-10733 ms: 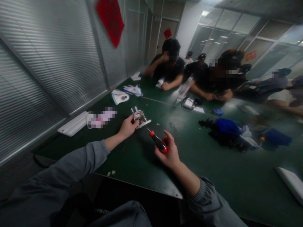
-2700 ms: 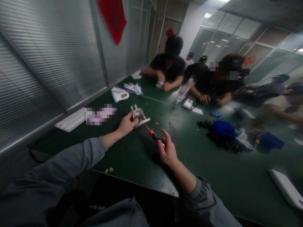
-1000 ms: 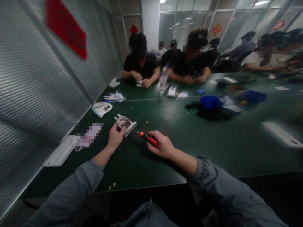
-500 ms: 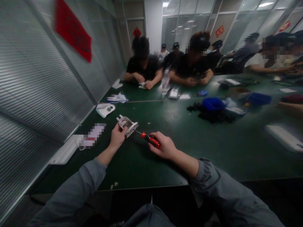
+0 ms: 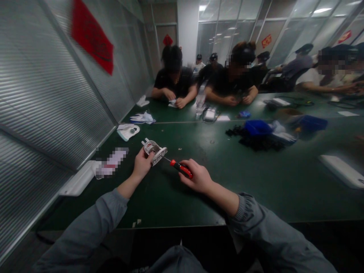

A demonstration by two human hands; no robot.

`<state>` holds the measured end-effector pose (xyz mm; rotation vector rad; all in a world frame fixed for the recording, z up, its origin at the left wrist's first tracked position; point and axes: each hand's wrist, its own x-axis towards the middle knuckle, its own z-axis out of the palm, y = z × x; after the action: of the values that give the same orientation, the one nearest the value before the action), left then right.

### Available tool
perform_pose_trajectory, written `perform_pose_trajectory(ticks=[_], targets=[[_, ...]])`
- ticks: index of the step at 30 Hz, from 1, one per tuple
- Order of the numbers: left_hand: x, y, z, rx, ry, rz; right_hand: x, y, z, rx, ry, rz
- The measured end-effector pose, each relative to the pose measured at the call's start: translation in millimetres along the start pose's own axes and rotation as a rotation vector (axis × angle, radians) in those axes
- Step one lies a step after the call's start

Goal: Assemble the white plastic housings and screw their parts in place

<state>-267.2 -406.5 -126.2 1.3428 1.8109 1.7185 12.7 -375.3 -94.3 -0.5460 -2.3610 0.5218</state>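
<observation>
My left hand grips a small white plastic housing, holding it tilted just above the dark green table. A screwdriver with a red and black handle is clasped in my right hand. Its thin shaft points up and left, with the tip at the housing's right side. Both arms wear grey sleeves.
A flat white panel and a white cover lie along the shuttered wall at left. White gloves lie beyond. A blue bin with black parts sits at centre right, another white panel at far right. Several people work at the far end.
The view has swung right and levelled since the oldest frames. My hands keep the same hold, with the screwdriver tip staying at the housing.
</observation>
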Motion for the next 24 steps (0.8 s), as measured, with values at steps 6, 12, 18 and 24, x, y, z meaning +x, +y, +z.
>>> perform_pose_trajectory(ticks=[6,12,18,24], targets=[[1.6,-2.0,0.4,-0.026,0.009,-0.036,0.0,0.8,0.4,-0.026,0.002,-0.009],[0.9,-0.2,1.7,-0.065,0.018,-0.034,0.5,1.1,0.5,-0.035,0.005,-0.01],[1.8,-2.0,2.5,-0.113,-0.007,-0.03,1.0,1.8,1.7,-0.044,0.015,-0.017],[1.6,-7.0,3.0,-0.143,-0.003,-0.048,2.9,-0.4,0.9,-0.054,0.015,-0.025]])
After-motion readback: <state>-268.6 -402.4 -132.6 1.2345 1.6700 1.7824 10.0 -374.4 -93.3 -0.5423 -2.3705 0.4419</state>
